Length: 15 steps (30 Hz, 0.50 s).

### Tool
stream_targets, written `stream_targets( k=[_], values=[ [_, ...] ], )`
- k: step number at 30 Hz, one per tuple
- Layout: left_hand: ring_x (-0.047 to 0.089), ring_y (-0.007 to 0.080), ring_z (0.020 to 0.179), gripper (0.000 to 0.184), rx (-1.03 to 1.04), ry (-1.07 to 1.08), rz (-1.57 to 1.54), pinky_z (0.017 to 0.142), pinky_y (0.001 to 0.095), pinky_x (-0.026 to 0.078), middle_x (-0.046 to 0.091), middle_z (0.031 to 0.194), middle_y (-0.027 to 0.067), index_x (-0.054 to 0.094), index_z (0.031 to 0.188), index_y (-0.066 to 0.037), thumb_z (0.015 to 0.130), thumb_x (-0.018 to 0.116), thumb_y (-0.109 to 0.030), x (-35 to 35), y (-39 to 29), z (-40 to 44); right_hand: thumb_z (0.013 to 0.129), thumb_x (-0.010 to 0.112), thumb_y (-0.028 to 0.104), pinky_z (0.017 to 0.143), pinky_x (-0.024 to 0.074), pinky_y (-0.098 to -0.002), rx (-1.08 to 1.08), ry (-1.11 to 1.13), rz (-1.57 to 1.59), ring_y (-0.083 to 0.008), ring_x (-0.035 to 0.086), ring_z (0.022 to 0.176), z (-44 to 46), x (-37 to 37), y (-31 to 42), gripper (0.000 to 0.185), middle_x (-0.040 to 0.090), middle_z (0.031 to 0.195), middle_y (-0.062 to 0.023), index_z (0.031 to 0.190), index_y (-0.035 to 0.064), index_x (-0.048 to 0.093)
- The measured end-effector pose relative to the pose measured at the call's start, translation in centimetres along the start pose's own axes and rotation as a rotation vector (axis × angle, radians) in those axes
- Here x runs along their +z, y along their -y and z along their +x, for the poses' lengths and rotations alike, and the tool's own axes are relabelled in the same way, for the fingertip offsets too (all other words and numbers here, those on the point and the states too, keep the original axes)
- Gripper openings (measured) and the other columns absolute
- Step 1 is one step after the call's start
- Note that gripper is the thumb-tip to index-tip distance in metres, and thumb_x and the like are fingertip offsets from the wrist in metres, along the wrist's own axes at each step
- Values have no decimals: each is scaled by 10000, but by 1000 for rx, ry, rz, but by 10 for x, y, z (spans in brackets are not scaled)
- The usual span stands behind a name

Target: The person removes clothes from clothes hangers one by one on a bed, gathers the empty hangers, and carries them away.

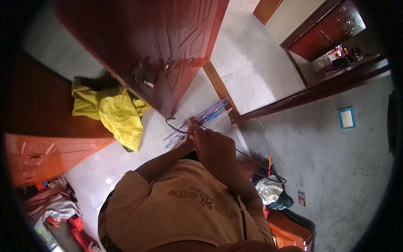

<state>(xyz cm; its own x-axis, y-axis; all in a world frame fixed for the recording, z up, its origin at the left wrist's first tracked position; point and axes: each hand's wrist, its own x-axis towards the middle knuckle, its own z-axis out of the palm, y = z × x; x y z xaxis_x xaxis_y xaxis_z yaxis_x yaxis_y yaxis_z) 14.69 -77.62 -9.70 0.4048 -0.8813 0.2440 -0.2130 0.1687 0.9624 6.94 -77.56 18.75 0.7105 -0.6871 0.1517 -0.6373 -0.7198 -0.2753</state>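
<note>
A dark wire clothes hanger (263, 167) stretches across in front of my body, its hook pointing up and to the left. My right hand (216, 147) is closed around the hanger near the base of its hook. Close beside it, partly covered by the right hand, my left hand (192, 124) has its fingers curled. Behind the left hand is a bundle of purple, blue and white hangers (212, 111), which it appears to grip, though the contact is mostly hidden.
A brown-red door (180, 38) stands ajar ahead. Yellow cloth (119, 113) hangs at left near an orange-brown cabinet door (54, 155). Clothes (54, 206) are piled at lower left. On the right are a grey wall (323, 159), a white bundle (268, 190) and an orange-brown piece of furniture (289, 229).
</note>
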Motion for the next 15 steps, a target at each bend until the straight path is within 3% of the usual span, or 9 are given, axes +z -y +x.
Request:
stream_targets(
  k=[1, 5, 9, 12, 14, 15],
  values=[
    [450, 301, 889, 529, -10, -29, -26, 777, 389, 399, 469, 916, 140, 387, 1075, -26, 694, 735, -141, 8, -3, 20, 879, 541, 249, 476, 486, -332, -16, 23, -74, -228, 609, 558, 17, 3, -6, 387, 605, 675, -68, 1214, 61, 503],
    [463, 261, 823, 494, -29, -82, -85, 733, 363, 409, 483, 884, 120, 383, 1061, -44, 715, 726, -128, 31, -11, 109, 880, 539, 248, 447, 476, -329, 34, 52, -183, -231, 607, 539, 88, 7, -33, 400, 605, 680, -75, 1203, 18, 494],
    [477, 220, 757, 462, -73, -59, -191, 689, 336, 420, 498, 852, 100, 379, 1046, -63, 735, 717, -115, 53, -20, 189, 881, 530, 238, 437, 473, -324, 102, -67, -173, -225, 617, 551, 152, -15, -68, 369, 615, 720, -114, 1161, 1, 494],
    [473, 166, 759, 448, -281, 26, -714, 659, 300, 409, 490, 850, 60, 379, 1005, -83, 728, 730, -89, 84, 18, 236, 855, 542, 219, 434, 470, -331, 167, 1, -108, -226, 615, 545, 182, -20, -98, 330, 603, 753, -151, 1114, 18, 510],
    [459, 148, 755, 444, 150, 48, 45, 657, 291, 406, 462, 826, 41, 372, 984, -93, 727, 735, -85, 97, 17, 272, 826, 554, 200, 443, 470, -326, 182, 54, -106, -220, 617, 565, 202, -36, -111, 332, 591, 781, -151, 1103, 17, 527],
    [446, 134, 762, 436, 165, 69, 109, 669, 279, 412, 438, 849, 30, 337, 1007, -115, 764, 691, -40, 104, 16, 285, 801, 561, 182, 455, 471, -306, 173, 69, -67, -205, 627, 619, 208, -35, -125, 362, 602, 858, -151, 1116, 4, 538]
  ],
)
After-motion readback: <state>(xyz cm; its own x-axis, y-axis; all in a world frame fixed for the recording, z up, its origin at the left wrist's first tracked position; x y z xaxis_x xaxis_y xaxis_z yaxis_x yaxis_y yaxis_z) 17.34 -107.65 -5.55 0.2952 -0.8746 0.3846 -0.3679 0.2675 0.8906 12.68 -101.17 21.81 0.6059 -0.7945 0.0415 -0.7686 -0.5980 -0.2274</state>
